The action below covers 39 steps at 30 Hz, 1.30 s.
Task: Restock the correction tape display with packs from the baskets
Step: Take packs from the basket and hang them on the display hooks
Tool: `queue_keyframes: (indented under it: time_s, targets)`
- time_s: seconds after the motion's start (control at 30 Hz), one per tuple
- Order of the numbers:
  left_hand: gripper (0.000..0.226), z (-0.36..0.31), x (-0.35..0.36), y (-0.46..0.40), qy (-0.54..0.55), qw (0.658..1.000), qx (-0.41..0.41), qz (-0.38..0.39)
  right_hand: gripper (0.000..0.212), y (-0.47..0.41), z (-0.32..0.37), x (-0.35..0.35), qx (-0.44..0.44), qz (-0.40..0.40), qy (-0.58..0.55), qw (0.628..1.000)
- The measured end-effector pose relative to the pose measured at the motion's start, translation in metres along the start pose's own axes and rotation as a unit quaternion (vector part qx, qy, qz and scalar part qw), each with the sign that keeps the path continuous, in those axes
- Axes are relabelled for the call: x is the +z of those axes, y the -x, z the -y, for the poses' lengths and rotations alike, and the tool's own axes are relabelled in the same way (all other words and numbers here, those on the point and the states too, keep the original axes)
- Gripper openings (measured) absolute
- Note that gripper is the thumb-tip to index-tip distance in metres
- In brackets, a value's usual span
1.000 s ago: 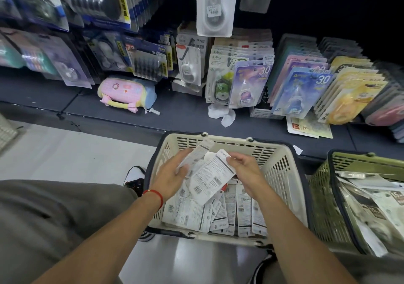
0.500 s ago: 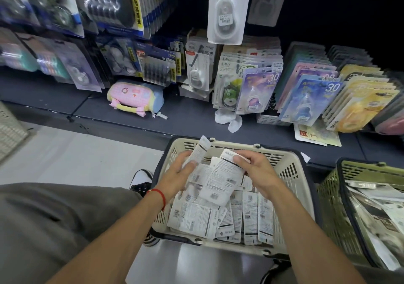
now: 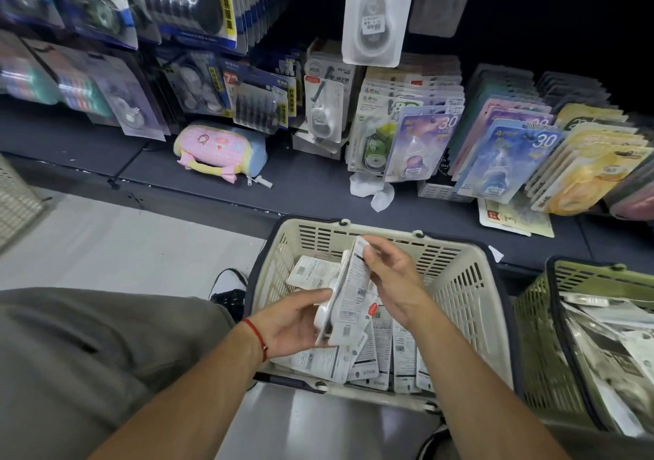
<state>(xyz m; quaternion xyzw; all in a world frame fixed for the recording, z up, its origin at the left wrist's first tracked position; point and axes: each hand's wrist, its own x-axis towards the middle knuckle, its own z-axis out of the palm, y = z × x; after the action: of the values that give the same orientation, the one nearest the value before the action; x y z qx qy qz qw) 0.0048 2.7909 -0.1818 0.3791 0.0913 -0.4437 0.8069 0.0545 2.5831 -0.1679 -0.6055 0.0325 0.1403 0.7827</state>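
Both hands are held over the cream basket. A small stack of white correction tape packs is gripped from below and from the left by the left hand, whose fingers are curled under the stack's lower end while the thumb is laid along its near face. The stack is held tilted, its top leaning away toward the shelf, with the printed backs turned to the right. The top edge of the foremost pack is pinched by the right hand between thumb and forefinger; the remaining fingers are bent loosely behind it. A red cord is worn on the left wrist. Both forearms are extended forward from the bottom of the view, the left from the lower left, the right from the lower right, and they converge at the stack.

More white packs are seen lying flat, backs up, on the basket's floor beneath the hands. A green basket holding further packs is set just to the right of the cream one. Beyond both, coloured correction tape cards are stood in rows on the dark shelf, where a pink pouch is also lying.
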Motion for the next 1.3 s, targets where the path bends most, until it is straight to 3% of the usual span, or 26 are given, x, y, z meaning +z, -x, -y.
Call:
queue_keyframes:
  time_s: [0.2, 0.37, 0.43, 0.47, 0.5, 0.57, 0.67, 0.7, 0.77, 0.83, 1.0, 1.1, 1.2, 1.27, 1.3]
  targets:
    - [0.073, 0.010, 0.008, -0.004, -0.027, 1.000, -0.011, 0.009, 0.020, -0.002, -0.013, 0.015, 0.019, 0.053, -0.075, 0.996]
    - [0.078, 0.006, 0.007, 0.000, 0.026, 0.995, 0.047, -0.082, 0.027, -0.011, -0.020, 0.008, 0.060, 0.053, -0.042, 0.996]
    - [0.067, -0.006, 0.001, 0.006, 0.001, 0.989, 0.064, -0.131, 0.027, -0.013, -0.028, -0.007, 0.062, -0.004, 0.053, 0.997]
    - [0.063, -0.010, -0.003, 0.009, -0.022, 0.986, 0.065, -0.151, 0.028, -0.015, -0.036, -0.017, 0.049, -0.035, 0.165, 0.984]
    - [0.059, -0.014, -0.006, 0.012, -0.041, 0.983, 0.069, -0.165, 0.031, -0.016, -0.046, -0.026, 0.030, -0.048, 0.300, 0.952]
    - [0.048, -0.019, -0.011, 0.016, -0.049, 0.979, 0.089, -0.176, 0.045, -0.020, -0.069, -0.033, -0.001, 0.005, 0.506, 0.863]
    - [0.044, -0.020, -0.014, 0.024, -0.049, 0.968, 0.129, -0.209, 0.073, -0.022, -0.097, -0.018, 0.008, 0.109, 0.645, 0.756]
    - [0.051, -0.021, -0.015, 0.026, -0.059, 0.961, 0.139, -0.231, 0.072, -0.024, -0.104, -0.015, -0.001, 0.111, 0.674, 0.730]
    - [0.060, -0.020, -0.017, 0.028, -0.074, 0.948, 0.153, -0.270, 0.060, -0.027, -0.110, -0.014, -0.049, 0.083, 0.696, 0.711]
    - [0.060, -0.020, -0.019, 0.030, -0.068, 0.946, 0.153, -0.279, 0.044, -0.028, -0.104, -0.016, -0.095, 0.065, 0.678, 0.726]
    - [0.034, -0.028, -0.026, 0.026, -0.026, 0.940, 0.164, -0.299, 0.020, -0.033, -0.044, -0.031, -0.117, -0.073, 0.443, 0.886]
    - [0.024, -0.029, -0.025, 0.018, -0.034, 0.925, 0.170, -0.339, 0.014, -0.031, -0.001, -0.043, -0.086, -0.120, 0.364, 0.920]
    - [0.028, -0.026, -0.019, 0.011, -0.175, 0.874, 0.200, -0.407, 0.010, -0.023, 0.035, -0.054, -0.063, -0.063, 0.355, 0.931]
    - [0.030, -0.024, -0.015, 0.008, -0.281, 0.837, 0.219, -0.416, 0.013, -0.016, 0.049, -0.056, -0.043, 0.002, 0.357, 0.933]
    - [0.033, -0.023, -0.012, 0.006, -0.298, 0.835, 0.222, -0.405, 0.015, -0.014, 0.053, -0.052, -0.030, 0.035, 0.340, 0.939]
